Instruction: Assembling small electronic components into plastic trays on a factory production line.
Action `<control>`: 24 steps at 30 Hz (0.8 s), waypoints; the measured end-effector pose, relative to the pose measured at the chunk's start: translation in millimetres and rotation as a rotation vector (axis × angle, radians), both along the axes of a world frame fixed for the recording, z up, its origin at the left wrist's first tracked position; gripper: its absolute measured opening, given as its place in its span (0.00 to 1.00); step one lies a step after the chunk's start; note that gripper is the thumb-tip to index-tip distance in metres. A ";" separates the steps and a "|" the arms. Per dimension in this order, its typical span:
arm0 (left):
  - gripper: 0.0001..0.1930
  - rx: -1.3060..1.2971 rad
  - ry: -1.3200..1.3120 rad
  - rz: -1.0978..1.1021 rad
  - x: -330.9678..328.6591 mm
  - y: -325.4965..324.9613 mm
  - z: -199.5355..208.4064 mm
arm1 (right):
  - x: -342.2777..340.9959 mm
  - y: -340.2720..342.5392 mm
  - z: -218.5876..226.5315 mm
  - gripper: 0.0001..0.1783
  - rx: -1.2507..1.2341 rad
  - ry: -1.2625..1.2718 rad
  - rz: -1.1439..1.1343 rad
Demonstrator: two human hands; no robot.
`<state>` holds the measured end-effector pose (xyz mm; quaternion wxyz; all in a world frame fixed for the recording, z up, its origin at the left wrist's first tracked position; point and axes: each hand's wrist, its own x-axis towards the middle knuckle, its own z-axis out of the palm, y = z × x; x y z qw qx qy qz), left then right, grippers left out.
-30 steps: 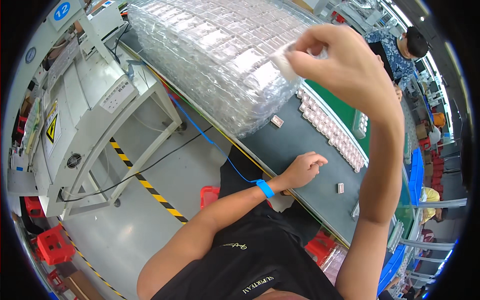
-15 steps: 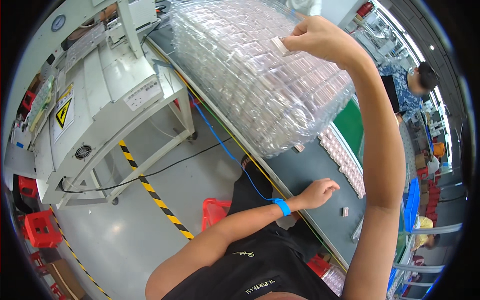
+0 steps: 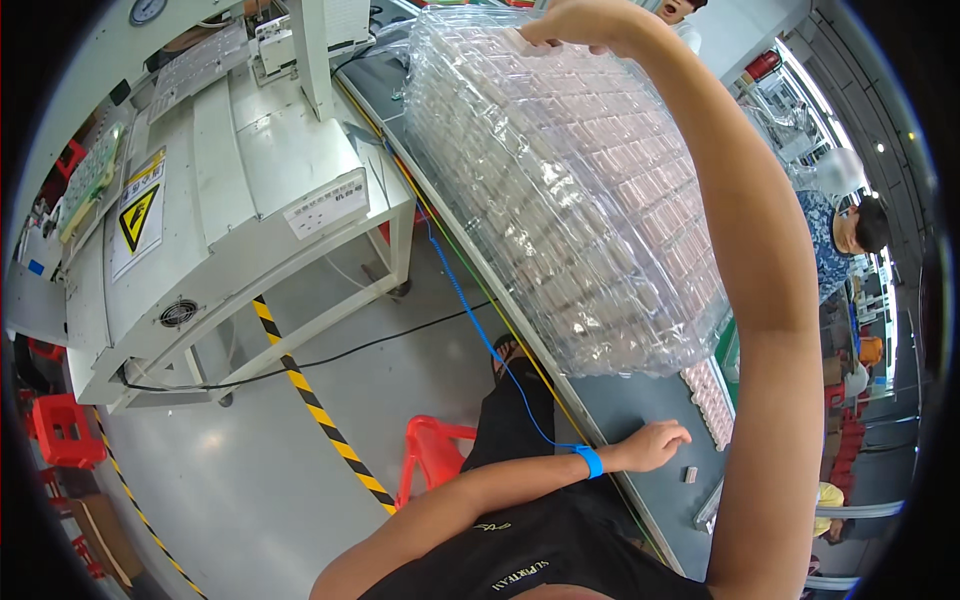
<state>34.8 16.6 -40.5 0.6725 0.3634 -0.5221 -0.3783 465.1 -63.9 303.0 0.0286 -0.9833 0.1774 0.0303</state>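
Observation:
A tall stack of clear plastic trays point(image 3: 560, 230), filled with rows of small pale pink pieces, stands on the dark bench. My right hand point(image 3: 590, 24) reaches over to its far top end. The fingertips are pinched together at the top tray, on a small pale block point(image 3: 516, 38) that they mostly hide. My left hand point(image 3: 650, 447), with a blue wrist strap point(image 3: 590, 461), hovers by the bench's near edge, fingers loosely bent and nothing visible in them. Just right of it lies another small pale block point(image 3: 691, 475).
A strip of pink pieces point(image 3: 708, 402) lies beyond the stack's near end. A blue coiled cord point(image 3: 465, 300) runs from my wrist strap along the bench edge. At left stands a large white machine point(image 3: 210, 190); a red stool point(image 3: 432, 455) is on the floor. Other people are at the far side.
My right hand has gone from holding the small block above the stack to the top tray's far end. The view has shifted, and the stack appears lower. The left hand stays near the bench edge.

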 end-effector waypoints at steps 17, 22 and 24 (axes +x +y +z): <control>0.10 -0.056 0.074 0.014 -16.0 -9.7 -13.9 | 135.5 -5.0 -35.0 0.23 -0.072 -0.003 0.053; 0.09 -0.112 0.106 0.060 -18.5 -15.0 -16.4 | 156.1 -27.2 -48.1 0.25 -0.030 0.151 0.247; 0.09 -0.088 0.092 0.023 -12.8 -9.8 -13.5 | 148.2 -18.7 -47.8 0.25 0.015 0.154 0.255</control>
